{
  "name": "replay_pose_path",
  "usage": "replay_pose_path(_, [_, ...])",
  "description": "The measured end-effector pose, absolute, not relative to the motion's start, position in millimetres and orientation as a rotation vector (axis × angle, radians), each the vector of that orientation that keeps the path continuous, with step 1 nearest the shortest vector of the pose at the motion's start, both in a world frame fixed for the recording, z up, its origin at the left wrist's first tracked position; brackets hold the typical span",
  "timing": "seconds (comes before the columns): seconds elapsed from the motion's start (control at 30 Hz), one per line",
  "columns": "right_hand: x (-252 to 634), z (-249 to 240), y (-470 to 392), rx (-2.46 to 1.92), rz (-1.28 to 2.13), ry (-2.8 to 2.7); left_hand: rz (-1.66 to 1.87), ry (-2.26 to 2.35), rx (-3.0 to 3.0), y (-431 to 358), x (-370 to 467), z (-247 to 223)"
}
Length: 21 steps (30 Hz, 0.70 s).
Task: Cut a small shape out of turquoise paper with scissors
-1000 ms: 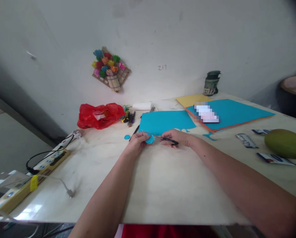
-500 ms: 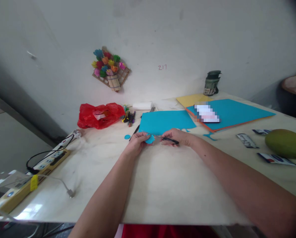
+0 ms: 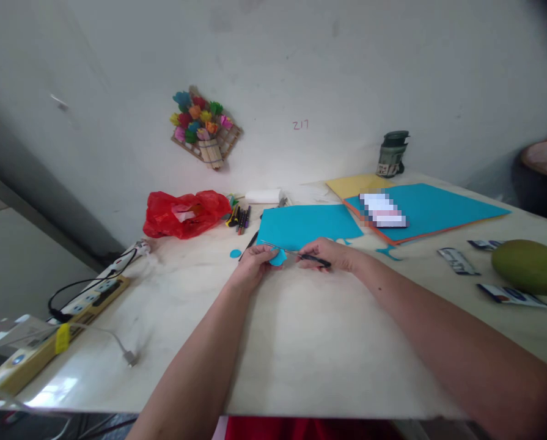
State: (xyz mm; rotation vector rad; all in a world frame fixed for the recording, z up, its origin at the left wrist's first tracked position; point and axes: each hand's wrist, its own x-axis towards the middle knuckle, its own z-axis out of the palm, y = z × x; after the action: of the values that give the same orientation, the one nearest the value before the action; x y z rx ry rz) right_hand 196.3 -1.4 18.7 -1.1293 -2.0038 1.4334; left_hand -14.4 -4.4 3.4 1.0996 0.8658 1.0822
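My left hand (image 3: 253, 263) pinches a small piece of blue paper (image 3: 278, 257) above the middle of the table. Black-handled scissors (image 3: 316, 260) are gripped in my right hand (image 3: 321, 253), their blades pointing left across the upper edge of that piece. Just beyond my hands lies a blue sheet (image 3: 305, 223) with a cut lower edge. A small blue disc (image 3: 235, 253) rests to the left of my left hand. Right of my right hand is a blue paper scrap (image 3: 387, 252).
A red plastic bag (image 3: 163, 214) and markers (image 3: 243, 220) lie at the back left. A power strip (image 3: 85, 305) with cables runs along the left edge. Rightward are stacked coloured sheets (image 3: 447, 205), a phone (image 3: 383, 210), a green fruit (image 3: 530, 266), small packets (image 3: 457, 261) and a bottle (image 3: 391, 154).
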Motion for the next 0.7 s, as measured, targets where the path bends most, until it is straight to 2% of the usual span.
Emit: replay_pose_path(0.7, [196.5, 17.7, -0.6, -1.14, 1.541, -1.897, 1.097, 0.872, 1.07, -7.4, -10.8, 6.7])
